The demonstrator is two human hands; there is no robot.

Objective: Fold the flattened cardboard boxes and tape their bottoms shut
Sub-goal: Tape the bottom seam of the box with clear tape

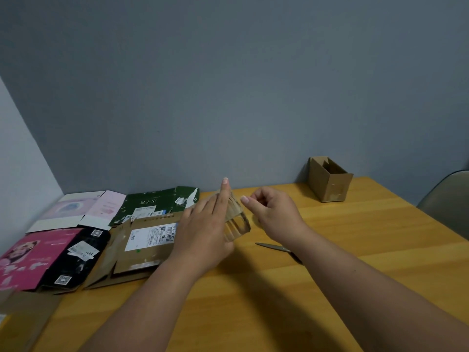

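The left hand gripped a clear tape roll above the table; the right hand pinched near its edge. Flattened boxes lay left, one with a barcode label, text unreadable.

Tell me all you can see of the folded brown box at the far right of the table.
The brown box is plain corrugated cardboard, already folded into shape and standing upright on the wooden table, close to the grey wall. Its top is open, with a flap showing inside. The near end face carries pale marks low down that may be tape or label residue; too blurred to tell. Nothing touches it but the table. Both hands are well away from it, nearer the table's middle.
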